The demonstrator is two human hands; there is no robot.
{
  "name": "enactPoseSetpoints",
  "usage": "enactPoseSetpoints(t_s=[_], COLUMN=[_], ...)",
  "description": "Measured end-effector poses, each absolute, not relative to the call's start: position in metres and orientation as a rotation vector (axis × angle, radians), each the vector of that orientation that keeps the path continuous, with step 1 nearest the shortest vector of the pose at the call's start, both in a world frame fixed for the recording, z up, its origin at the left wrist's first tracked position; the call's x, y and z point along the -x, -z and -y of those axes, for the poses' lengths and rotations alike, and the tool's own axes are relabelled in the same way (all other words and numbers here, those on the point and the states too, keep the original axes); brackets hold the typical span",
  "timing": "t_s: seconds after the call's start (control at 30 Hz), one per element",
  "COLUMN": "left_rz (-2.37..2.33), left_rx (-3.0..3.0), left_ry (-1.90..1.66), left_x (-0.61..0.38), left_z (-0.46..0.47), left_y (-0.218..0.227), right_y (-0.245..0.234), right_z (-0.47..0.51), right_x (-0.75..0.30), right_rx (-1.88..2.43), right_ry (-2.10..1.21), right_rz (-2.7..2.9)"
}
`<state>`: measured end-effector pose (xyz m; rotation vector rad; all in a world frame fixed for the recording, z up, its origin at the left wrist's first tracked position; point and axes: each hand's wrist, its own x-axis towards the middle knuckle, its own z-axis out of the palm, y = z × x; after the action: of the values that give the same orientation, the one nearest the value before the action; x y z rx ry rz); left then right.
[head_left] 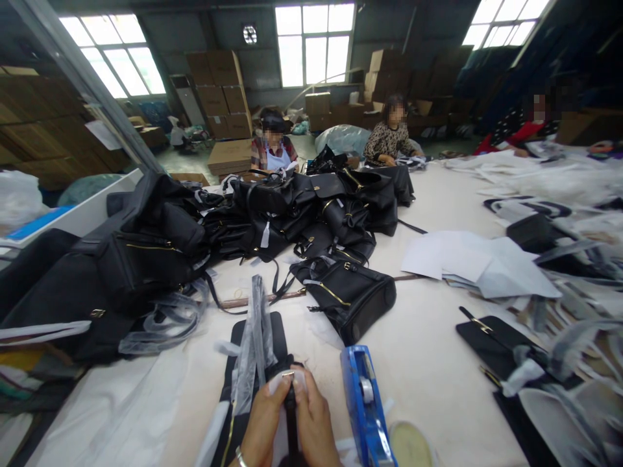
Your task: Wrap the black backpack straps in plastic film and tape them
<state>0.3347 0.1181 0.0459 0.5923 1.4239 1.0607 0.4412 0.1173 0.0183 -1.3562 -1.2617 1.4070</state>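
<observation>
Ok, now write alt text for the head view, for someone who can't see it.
A person's left hand and right hand hold a dark strap at a black bag on a pale table, beside a blue tape dispenser. Beyond them are a heap of black bags, white sheets to the right, and other people in the background.

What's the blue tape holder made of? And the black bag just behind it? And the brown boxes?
The tape holder is probably hard plastic: smooth, with crisp edges. The bag looks like leather or imitation leather, softly shiny. The boxes seem cardboard: dull, square-edged.
</observation>
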Motion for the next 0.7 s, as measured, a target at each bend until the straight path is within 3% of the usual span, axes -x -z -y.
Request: enactPoseSetpoints(t_s=[0.2, 0.4, 0.7], left_rz=[-1.361, -1.154, -1.225], left_rx=[-0.524, -0.441, -0.548], left_ry=[-1.055, -1.032, -1.012], left_x=[-0.336, -0.346, -0.345], left_z=[-0.115, -0.117, -0.119], left_y=[-0.051, -0.064, -0.055], right_y=[-0.034, -0.014, -0.008], right_z=[-0.126, -0.133, -0.134], right_x=[-0.472, -0.480, -0.470], right_rx=[1.245, 1.041, 0.997], right_ry=[-1.569, -2.046, -2.016], right_rz=[1.418, 0.874, 0.942])
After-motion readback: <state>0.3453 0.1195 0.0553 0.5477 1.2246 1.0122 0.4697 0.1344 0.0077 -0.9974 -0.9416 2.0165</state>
